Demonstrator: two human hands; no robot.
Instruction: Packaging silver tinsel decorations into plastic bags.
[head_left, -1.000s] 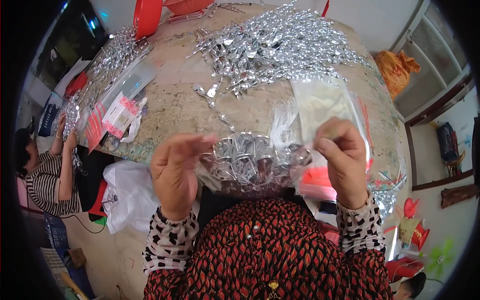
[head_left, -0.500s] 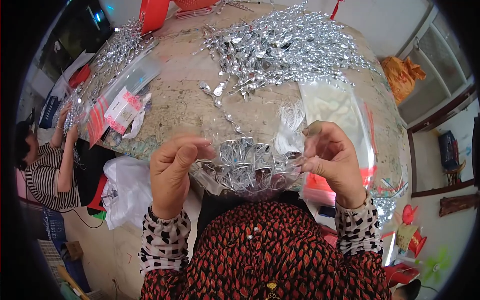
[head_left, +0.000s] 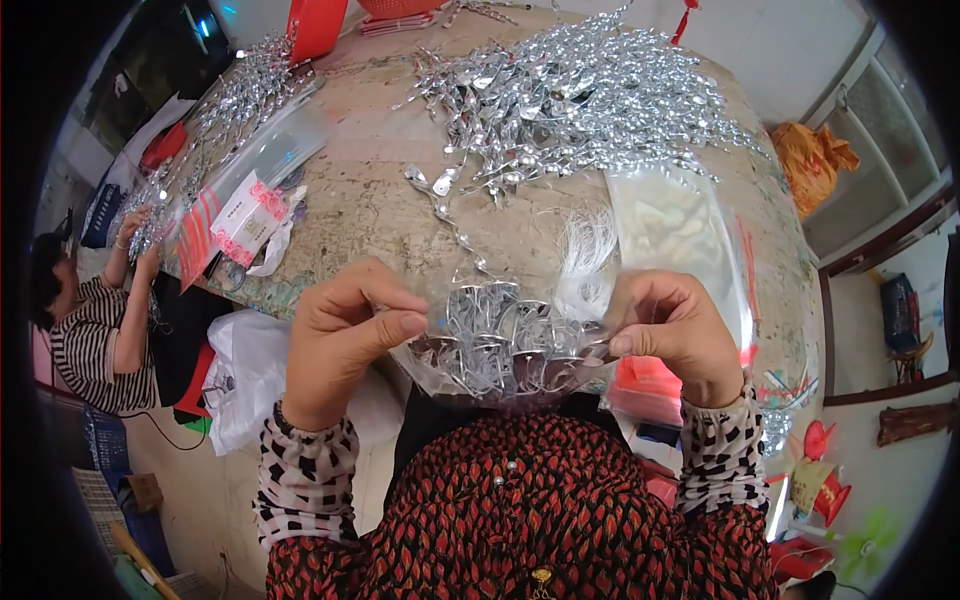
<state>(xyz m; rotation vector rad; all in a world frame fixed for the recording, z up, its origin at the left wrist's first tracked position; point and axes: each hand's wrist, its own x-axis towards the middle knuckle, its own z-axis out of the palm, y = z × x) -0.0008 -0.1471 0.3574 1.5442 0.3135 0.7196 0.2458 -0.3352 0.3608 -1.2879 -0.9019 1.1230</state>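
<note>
Between my hands, at the table's near edge, is a clear plastic bag (head_left: 505, 345) with several shiny silver pieces and thin strings inside. The bag's left side is pinched between thumb and fingers of my left hand (head_left: 345, 335). My right hand (head_left: 675, 330) grips the opposite side the same way. Just beyond the bag lies a bundle of white thread (head_left: 588, 250). A strand of silver pieces (head_left: 440, 185) trails from farther back down toward the bag; whether it enters the bag I cannot tell.
A large heap of silver strands (head_left: 570, 100) covers the far table. Flat clear bags (head_left: 670, 220) lie at right, more bags (head_left: 265, 145) and a pink-white packet (head_left: 248, 220) at left. A co-worker (head_left: 100, 320) in stripes handles silver strands at the left edge.
My left hand has shifted slightly left and now pinches the bag's side. My right hand has lowered a little, its fingers closing at the other side. The bag looks more spread.
</note>
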